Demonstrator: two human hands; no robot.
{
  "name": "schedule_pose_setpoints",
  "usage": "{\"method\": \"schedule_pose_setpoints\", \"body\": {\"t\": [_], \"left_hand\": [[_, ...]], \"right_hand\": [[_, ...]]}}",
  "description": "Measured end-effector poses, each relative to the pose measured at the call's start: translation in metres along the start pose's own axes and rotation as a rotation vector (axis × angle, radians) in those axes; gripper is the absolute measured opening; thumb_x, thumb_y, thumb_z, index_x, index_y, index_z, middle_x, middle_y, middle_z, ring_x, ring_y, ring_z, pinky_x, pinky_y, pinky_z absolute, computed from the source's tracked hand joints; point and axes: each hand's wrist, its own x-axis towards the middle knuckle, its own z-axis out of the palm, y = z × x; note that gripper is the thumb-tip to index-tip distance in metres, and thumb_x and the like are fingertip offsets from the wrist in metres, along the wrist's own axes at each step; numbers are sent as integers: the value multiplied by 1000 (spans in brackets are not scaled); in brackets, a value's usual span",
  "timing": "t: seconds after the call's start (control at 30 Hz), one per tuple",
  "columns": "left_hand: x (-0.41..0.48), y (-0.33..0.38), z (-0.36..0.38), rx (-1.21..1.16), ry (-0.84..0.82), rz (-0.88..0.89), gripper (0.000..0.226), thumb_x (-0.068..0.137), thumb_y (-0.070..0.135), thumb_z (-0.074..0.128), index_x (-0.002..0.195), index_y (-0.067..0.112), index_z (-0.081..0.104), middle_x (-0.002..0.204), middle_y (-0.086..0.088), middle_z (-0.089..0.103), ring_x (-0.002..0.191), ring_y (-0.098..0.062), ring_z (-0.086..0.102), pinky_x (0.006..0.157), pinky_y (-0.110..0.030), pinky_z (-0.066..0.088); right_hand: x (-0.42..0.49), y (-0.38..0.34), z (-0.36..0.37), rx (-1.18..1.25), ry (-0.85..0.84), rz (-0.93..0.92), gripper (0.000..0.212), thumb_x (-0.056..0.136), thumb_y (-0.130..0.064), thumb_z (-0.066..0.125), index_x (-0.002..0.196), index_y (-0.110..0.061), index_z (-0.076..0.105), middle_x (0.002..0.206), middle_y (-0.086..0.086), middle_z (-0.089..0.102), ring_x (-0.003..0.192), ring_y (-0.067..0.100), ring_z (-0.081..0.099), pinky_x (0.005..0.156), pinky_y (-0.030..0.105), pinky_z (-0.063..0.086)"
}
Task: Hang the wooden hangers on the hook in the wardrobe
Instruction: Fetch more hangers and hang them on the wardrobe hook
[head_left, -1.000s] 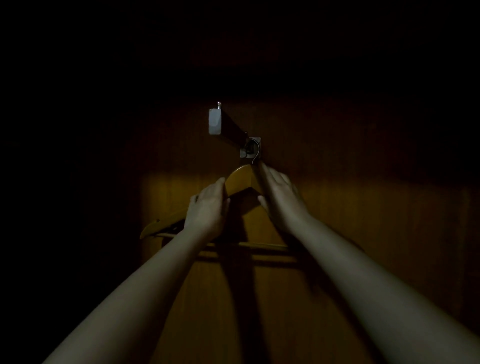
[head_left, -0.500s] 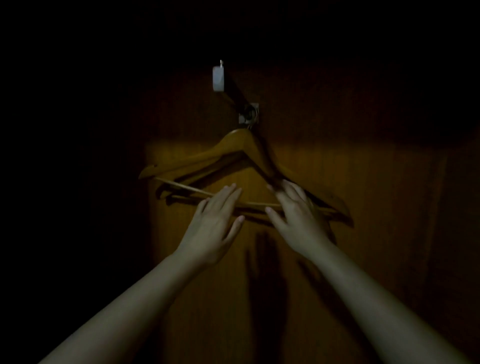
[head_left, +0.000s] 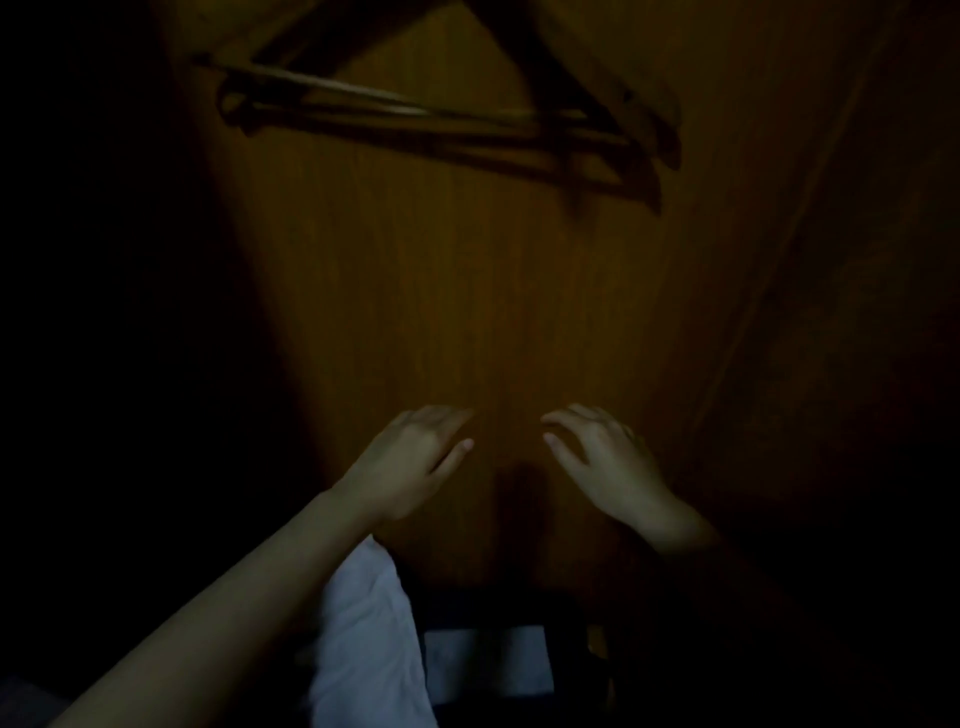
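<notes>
Hanging at 12 o'clock: hanger (head_left: 431, 111) | left hand (head_left: 410, 467), right hand (head_left: 605, 462) loose, holding nothing, at 6 o'clock | hanger seems stiff, light; hold it near neck.

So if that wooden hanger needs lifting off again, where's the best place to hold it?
Probably the sloping right shoulder of the wooden hanger, reached from below: it is thick and within view, unlike the thin crossbar. Its neck lies above the frame. The left hand and right hand are both empty below it.
</notes>
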Motion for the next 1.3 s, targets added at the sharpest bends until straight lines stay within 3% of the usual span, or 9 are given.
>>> {"method": "schedule_pose_setpoints", "body": {"t": [0.13, 0.27, 0.37, 0.5, 0.57, 0.87, 0.97, 1.17, 1.3], "left_hand": [[-30, 2, 45, -99, -167, -15, 43, 98, 36, 32, 134, 16, 43, 130, -6, 55, 116, -18, 53, 98, -34, 42], [-71, 4, 87, -178, -302, -4, 32, 97, 37, 34, 106, 16, 56, 95, -10, 66, 81, -24, 62, 71, -36, 47], [-106, 2, 115, -231, -379, 21, 24, 96, 30, 41, 99, 14, 60, 81, -8, 65, 78, -23, 62, 69, -36, 46], [-158, 0, 148, -244, -582, -11, 27, 95, 28, 43, 108, 12, 61, 102, -9, 66, 97, -25, 61, 85, -33, 45], [-185, -4, 164, -244, -675, -6, 27, 94, 29, 43, 106, 12, 61, 104, -10, 67, 98, -25, 61, 83, -31, 45], [-280, -11, 221, -311, -957, 98, 39, 87, 36, 44, 95, 6, 67, 98, -10, 70, 93, -22, 64, 81, -30, 49], [-310, -3, 236, -303, -1008, 69, 31, 92, 25, 47, 98, 1, 66, 101, -11, 67, 93, -18, 59, 77, -25, 44], [-345, 31, 260, -222, -1193, 147, 16, 95, 21, 46, 81, 14, 49, 71, 3, 47, 66, -7, 46, 60, -24, 38], [-359, 65, 271, -166, -1299, 122, 27, 95, 20, 46, 68, 12, 45, 65, -1, 46, 59, -8, 46, 55, -22, 33]], "right_hand": [[-48, 10, 40, -19, -157, 183, 32, 96, -36, 40, 125, -28, 52, 123, -6, 55, 109, 15, 56, 77, 23, 36], [-115, 10, 79, 14, -277, 353, 30, 96, -29, 41, 122, -21, 53, 120, 2, 59, 107, 20, 59, 82, 25, 44], [-166, -3, 109, -63, -459, 523, 37, 99, -31, 35, 134, -23, 44, 135, 3, 50, 122, 22, 50, 101, 35, 42], [-247, -21, 147, -31, -507, 773, 41, 97, -31, 37, 137, -21, 43, 130, 4, 56, 116, 26, 55, 95, 37, 46], [-294, -36, 159, 46, -541, 869, 41, 97, -34, 37, 136, -23, 42, 131, 1, 54, 116, 21, 55, 94, 31, 45], [-469, -123, 212, 300, -482, 1406, 28, 94, -32, 43, 115, -21, 59, 114, 4, 65, 98, 23, 63, 82, 28, 49], [-512, -146, 223, 414, -444, 1552, 30, 94, -31, 45, 115, -16, 60, 117, 10, 63, 101, 26, 62, 84, 30, 48], [-587, -179, 231, 582, -236, 1804, 31, 93, -27, 50, 109, -4, 64, 103, 17, 67, 81, 22, 57, 88, 36, 50], [-649, -196, 230, 708, -130, 1938, 28, 94, -15, 49, 110, 5, 61, 81, 15, 60, 59, 18, 54, 63, 31, 50]]}}
